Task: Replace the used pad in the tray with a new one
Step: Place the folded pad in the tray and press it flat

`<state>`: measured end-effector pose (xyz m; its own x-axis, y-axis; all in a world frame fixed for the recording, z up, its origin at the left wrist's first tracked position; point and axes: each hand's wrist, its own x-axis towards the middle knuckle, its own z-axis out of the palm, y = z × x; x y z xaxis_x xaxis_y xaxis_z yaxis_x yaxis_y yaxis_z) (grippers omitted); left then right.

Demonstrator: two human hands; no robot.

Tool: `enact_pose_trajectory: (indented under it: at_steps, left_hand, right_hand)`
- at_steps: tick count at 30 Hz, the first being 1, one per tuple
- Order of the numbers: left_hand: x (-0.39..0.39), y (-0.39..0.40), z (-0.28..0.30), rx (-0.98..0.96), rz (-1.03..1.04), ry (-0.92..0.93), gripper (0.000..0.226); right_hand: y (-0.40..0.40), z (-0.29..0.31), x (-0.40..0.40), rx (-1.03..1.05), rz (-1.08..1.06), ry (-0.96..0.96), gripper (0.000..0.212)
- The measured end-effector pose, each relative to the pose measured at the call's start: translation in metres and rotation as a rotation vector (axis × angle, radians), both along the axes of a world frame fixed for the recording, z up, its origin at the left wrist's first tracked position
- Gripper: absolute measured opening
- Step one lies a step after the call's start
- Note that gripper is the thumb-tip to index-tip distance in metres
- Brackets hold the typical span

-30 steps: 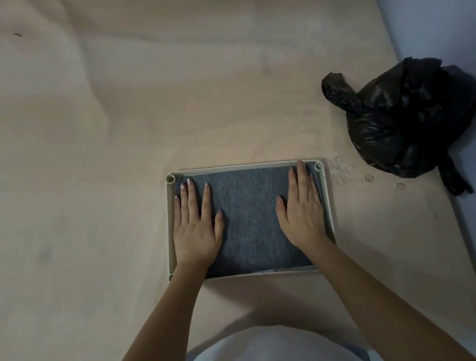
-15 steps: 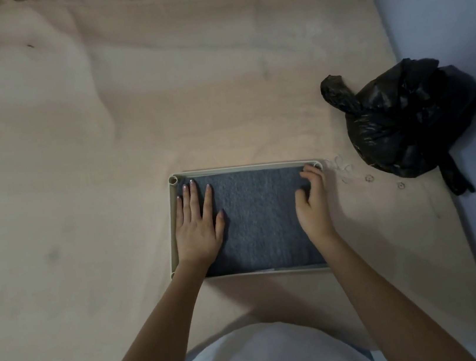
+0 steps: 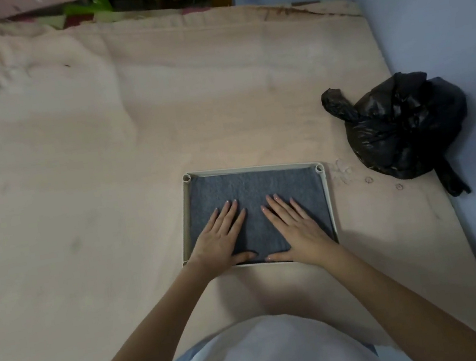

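Note:
A shallow pale tray (image 3: 185, 219) lies on a beige mat, and a dark grey pad (image 3: 253, 187) fills it edge to edge. My left hand (image 3: 221, 241) lies flat on the pad's near left part, fingers straight and spread. My right hand (image 3: 294, 227) lies flat on the near right part, fingers angled toward the middle. Both thumbs reach along the pad's near edge. Neither hand grips anything.
The beige mat (image 3: 105, 169) spreads wide to the left and behind the tray. A knotted black plastic bag (image 3: 399, 128) sits to the right of the tray, by a blue wall (image 3: 437, 11). Small rings lie on the mat between tray and bag. Clutter lines the far edge.
Both hands slid toward me and inward, from the pad's sides to its near middle. My right hand left the tray's far right corner and flattened out.

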<state>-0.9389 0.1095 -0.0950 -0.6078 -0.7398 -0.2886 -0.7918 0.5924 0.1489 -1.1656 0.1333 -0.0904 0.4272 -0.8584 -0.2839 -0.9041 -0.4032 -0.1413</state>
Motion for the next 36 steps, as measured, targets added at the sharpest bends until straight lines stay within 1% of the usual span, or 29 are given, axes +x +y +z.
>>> enact_pose_trajectory:
  at_steps: [6, 9, 11, 13, 15, 18, 20, 21, 22, 24, 25, 32, 36]
  left_hand:
    - [0.018, -0.01, 0.004, 0.005, -0.039, -0.061, 0.115]
    - [0.033, -0.011, 0.007, -0.018, -0.02, -0.08, 0.123]
    - [0.04, -0.012, 0.012, -0.034, -0.024, -0.12, 0.129]
    - [0.044, -0.011, 0.019, -0.066, -0.037, -0.183, 0.126]
    - [0.046, -0.011, 0.025, -0.08, -0.044, -0.245, 0.115]
    - [0.048, -0.011, 0.033, -0.073, -0.047, -0.332, 0.107]
    - [0.048, -0.012, 0.034, -0.065, -0.041, -0.372, 0.106]
    - [0.048, -0.013, 0.034, -0.06, -0.043, -0.388, 0.106]
    - [0.048, -0.014, 0.035, -0.055, -0.047, -0.397, 0.105]
    - [0.049, -0.016, 0.036, -0.034, -0.044, -0.388, 0.104]
    - [0.05, -0.016, 0.036, -0.023, -0.042, -0.376, 0.103]
    - [0.051, -0.016, 0.036, -0.005, -0.029, -0.376, 0.103]
    - [0.052, -0.017, 0.034, -0.009, -0.027, -0.353, 0.103]
  right_hand:
    - [-0.003, 0.009, -0.018, 0.072, 0.013, 0.072, 0.126]
    - [0.0, 0.016, -0.037, 0.088, 0.006, 0.129, 0.122]
    - [0.002, 0.021, -0.048, 0.092, 0.012, 0.186, 0.128]
    - [0.005, 0.026, -0.055, 0.083, 0.004, 0.22, 0.136]
    - [0.008, 0.028, -0.06, 0.076, -0.032, 0.242, 0.142]
    - [0.012, 0.031, -0.062, 0.098, -0.057, 0.295, 0.143]
    - [0.012, 0.032, -0.061, 0.138, -0.068, 0.275, 0.138]
    - [0.01, 0.035, -0.061, 0.172, -0.092, 0.235, 0.132]
    - [0.009, 0.038, -0.062, 0.196, -0.101, 0.209, 0.12]
    - [0.009, 0.043, -0.066, 0.184, -0.058, 0.239, 0.092]
    - [0.01, 0.044, -0.067, 0.181, -0.041, 0.257, 0.086]
    - [0.004, 0.044, -0.061, 0.205, -0.038, 0.341, 0.09]
    - [0.004, 0.044, -0.062, 0.23, -0.04, 0.351, 0.091]
